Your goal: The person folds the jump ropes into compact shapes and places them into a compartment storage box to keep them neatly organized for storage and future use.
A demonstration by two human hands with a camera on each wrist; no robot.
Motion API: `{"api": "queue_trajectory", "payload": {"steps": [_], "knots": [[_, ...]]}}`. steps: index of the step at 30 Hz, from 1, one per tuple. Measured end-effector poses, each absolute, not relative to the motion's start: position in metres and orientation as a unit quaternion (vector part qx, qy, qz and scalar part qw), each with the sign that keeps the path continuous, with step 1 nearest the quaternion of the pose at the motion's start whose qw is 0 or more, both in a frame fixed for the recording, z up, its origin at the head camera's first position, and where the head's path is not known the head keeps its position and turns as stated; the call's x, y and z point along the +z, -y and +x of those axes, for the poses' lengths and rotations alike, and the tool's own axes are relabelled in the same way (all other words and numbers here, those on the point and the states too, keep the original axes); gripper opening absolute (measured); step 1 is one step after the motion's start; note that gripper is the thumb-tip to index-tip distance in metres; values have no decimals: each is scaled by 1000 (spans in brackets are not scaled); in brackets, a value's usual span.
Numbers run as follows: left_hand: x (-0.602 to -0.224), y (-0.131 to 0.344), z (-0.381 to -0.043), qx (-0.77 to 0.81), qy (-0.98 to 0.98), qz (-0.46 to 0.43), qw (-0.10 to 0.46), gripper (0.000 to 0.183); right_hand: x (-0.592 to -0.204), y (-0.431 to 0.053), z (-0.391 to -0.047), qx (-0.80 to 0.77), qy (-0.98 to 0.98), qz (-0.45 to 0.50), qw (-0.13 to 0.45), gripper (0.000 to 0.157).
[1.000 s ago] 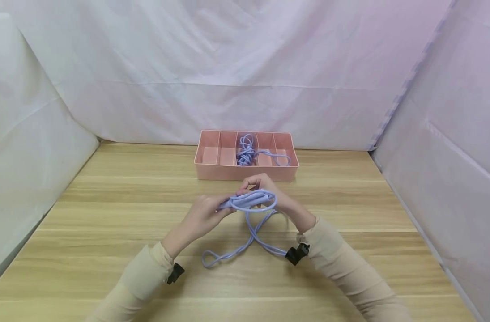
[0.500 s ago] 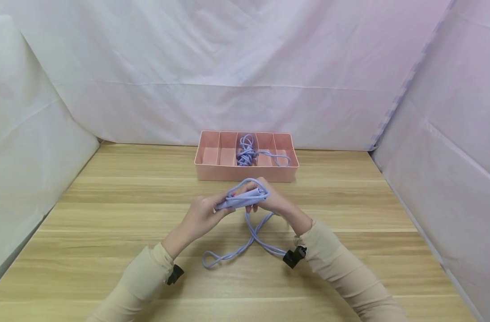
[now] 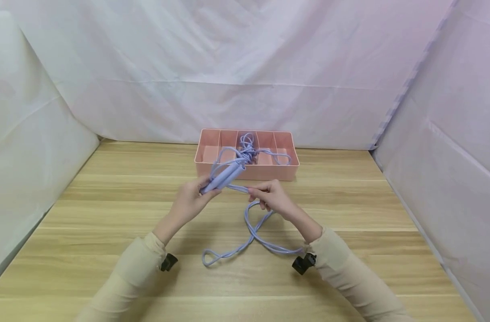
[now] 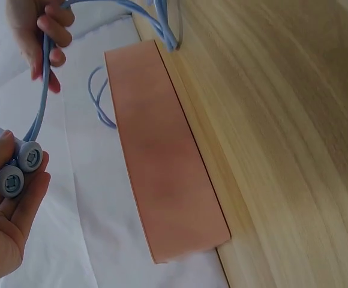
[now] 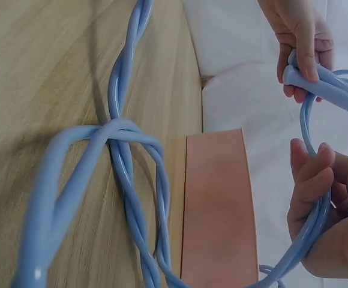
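Observation:
My left hand (image 3: pixel 189 200) grips the two pale blue handles of a jump rope (image 3: pixel 227 175) side by side, tilted up to the right in front of the box. Their round ends (image 4: pixel 30 157) show in the left wrist view. Loose loops of cord arch over the handles. To the right, my right hand (image 3: pixel 274 197) pinches the doubled cord (image 3: pixel 237 188) between thumb and fingers. The rest of the cord (image 5: pixel 123 162) hangs down and lies crossed and twisted on the table, ending in a small loop at the left.
Behind the hands stands a pink divided box (image 3: pixel 265 173). A bundled blue cord (image 3: pixel 248 145) sits in its middle compartment, with a loop reaching over the compartments to the right. White cloth (image 3: pixel 245 67) hangs behind and on both sides of the wooden table (image 3: pixel 128 201).
My left hand has shifted left and tilted the handles more steeply upward. My right hand has come away from the handles and now pinches the cord, stretched between both hands.

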State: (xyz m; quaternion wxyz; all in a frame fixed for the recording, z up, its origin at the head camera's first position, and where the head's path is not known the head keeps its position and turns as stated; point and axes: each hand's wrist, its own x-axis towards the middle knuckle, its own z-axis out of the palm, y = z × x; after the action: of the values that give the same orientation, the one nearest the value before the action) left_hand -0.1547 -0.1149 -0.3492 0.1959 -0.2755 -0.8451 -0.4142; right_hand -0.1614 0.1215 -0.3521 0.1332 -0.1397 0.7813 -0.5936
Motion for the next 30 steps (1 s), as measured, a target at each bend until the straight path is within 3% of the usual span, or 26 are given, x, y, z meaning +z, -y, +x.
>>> {"api": "queue_trajectory", "payload": {"steps": [14, 20, 25, 30], "knots": [[-333, 130, -159, -466, 842, -217, 166, 28, -346, -138, -151, -575, -799, -174, 39, 22], [-320, 136, -156, -514, 832, -144, 153, 29, -343, -146, -144, -564, -806, -177, -18, 21], [-317, 137, -156, -508, 842, -91, 156, 29, -338, -146, -137, -499, -832, -231, -75, 24], [-318, 134, -155, -418, 898, -76, 114, 24, -327, -143, -130, -389, -857, -304, -148, 19]]}}
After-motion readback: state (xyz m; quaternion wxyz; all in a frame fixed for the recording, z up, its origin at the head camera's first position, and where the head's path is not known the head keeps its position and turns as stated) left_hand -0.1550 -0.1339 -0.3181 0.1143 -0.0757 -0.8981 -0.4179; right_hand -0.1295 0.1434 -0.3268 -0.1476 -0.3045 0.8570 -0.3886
